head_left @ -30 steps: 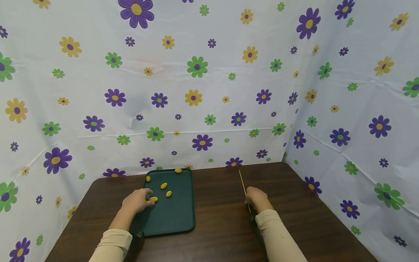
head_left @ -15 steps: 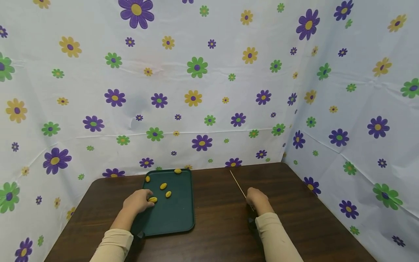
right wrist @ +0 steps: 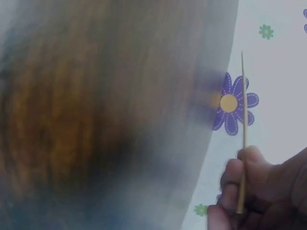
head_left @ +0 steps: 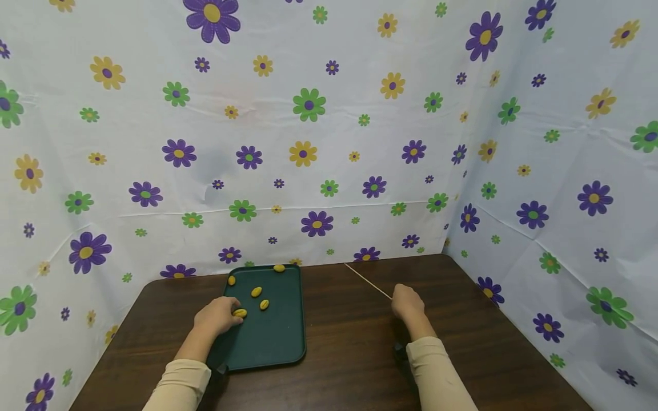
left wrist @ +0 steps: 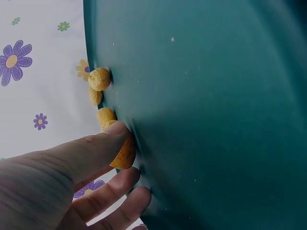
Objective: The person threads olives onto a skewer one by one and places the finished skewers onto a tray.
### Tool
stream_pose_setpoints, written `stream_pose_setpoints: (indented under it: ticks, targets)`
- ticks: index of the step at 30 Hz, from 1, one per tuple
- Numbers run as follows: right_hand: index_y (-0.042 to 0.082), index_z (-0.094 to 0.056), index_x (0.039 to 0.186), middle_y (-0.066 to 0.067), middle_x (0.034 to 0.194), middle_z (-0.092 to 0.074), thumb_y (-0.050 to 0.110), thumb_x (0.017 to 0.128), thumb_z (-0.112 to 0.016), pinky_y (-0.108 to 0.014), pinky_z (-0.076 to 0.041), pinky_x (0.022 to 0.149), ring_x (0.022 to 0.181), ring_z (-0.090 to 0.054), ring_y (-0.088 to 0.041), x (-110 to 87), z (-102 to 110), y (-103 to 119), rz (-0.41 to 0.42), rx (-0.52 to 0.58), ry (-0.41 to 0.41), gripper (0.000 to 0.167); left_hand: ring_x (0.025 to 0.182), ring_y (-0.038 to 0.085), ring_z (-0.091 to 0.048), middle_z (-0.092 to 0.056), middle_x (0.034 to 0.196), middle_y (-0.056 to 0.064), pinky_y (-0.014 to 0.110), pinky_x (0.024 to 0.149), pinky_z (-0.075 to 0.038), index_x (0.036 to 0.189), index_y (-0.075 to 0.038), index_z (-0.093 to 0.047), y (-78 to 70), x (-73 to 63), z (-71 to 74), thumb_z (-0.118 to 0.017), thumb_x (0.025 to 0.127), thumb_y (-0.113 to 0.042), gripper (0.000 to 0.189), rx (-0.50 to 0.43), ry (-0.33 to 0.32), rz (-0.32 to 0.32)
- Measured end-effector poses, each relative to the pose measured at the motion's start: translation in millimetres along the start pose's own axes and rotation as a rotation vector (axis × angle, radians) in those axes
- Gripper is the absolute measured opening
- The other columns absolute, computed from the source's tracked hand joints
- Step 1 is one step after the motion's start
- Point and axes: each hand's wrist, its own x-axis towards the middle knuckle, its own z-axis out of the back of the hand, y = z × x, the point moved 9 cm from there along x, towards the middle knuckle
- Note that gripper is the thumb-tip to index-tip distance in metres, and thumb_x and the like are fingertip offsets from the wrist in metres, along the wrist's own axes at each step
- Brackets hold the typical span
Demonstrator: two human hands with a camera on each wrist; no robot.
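Note:
My left hand [head_left: 215,315] is over the left side of a dark green tray [head_left: 272,342]. Its thumb and fingers pinch a small yellow oval piece [left wrist: 125,154], grooved and nut-like, low at the tray's surface. Other such pieces lie about the tray's far half: one yellow piece [head_left: 256,291] and another yellow piece [head_left: 264,304] are closest to the hand. To the right of the tray, my right hand [head_left: 408,304] grips a thin wooden skewer [head_left: 366,279] near its blunt end. The skewer's pointed tip [right wrist: 242,55] slants away to the far left, above the table.
A dark brown wooden table [head_left: 339,348] bears the tray. Behind it and along the right side hangs a white flowered cloth [head_left: 349,142]. One yellow piece [head_left: 279,268] sits at the tray's back rim, another yellow piece [head_left: 232,280] at its left rim.
The skewer has swung leftward, its tip moving from pointing nearly straight ahead to far left. My right hand has turned and moved slightly forward and right. The left hand stays in place.

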Motion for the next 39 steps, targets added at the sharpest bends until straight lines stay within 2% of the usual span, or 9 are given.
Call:
stream_pose_setpoints:
  ticks: [5,13,18,29,39]
  targets:
    - [0.005,-0.059,0.085,-0.01,0.081,-0.061,0.002,0.097,-0.055,-0.044,-0.05,0.062,0.075,-0.059,-0.028,2.0,2.9,-7.8,-0.007,0.057,-0.055,0.013,0.095,0.031,-0.066,-0.069,0.113,0.017,0.056,0.077,-0.054,0.121,-0.002,-0.069,0.8,0.3,-1.0,-0.079,0.088,-0.021,0.039,0.001,-0.001,0.004]
    - [0.003,-0.07,0.092,-0.01,0.084,-0.067,0.005,0.096,-0.065,-0.043,-0.05,0.059,0.073,-0.06,-0.026,3.2,7.9,-9.5,0.026,0.107,-0.135,0.006,0.093,0.029,-0.066,-0.069,0.112,0.016,0.055,0.076,-0.055,0.12,-0.002,-0.069,-1.0,-0.4,-0.4,-0.079,0.089,-0.021,0.038,-0.003,-0.006,-0.002]
    - [0.001,-0.069,0.09,-0.01,0.084,-0.065,0.003,0.094,-0.066,-0.047,-0.051,0.061,0.074,-0.06,-0.027,3.6,14.7,-10.1,0.026,0.11,-0.204,0.005,0.094,0.029,-0.066,-0.07,0.112,0.015,0.055,0.077,-0.055,0.12,-0.003,-0.069,-1.8,1.0,-1.1,-0.079,0.089,-0.021,0.037,-0.003,-0.012,-0.011]
    - [0.005,-0.071,0.093,-0.01,0.088,-0.068,-0.001,0.091,-0.067,-0.048,-0.051,0.062,0.075,-0.06,-0.027,5.3,16.8,-5.5,0.038,0.123,-0.24,0.008,0.1,0.034,-0.067,-0.07,0.115,0.016,0.056,0.08,-0.054,0.12,-0.006,-0.071,-0.9,2.9,-3.9,-0.079,0.089,-0.021,0.035,-0.006,-0.022,-0.023]
    - [0.007,-0.073,0.094,-0.01,0.09,-0.07,-0.004,0.09,-0.067,-0.05,-0.053,0.066,0.079,-0.064,-0.03,7.9,17.5,1.5,0.078,0.153,-0.273,0.013,0.097,0.033,-0.068,-0.072,0.111,0.015,0.055,0.079,-0.055,0.114,-0.007,-0.074,-2.5,1.8,-3.7,-0.079,0.089,-0.019,0.028,0.002,-0.044,-0.048]
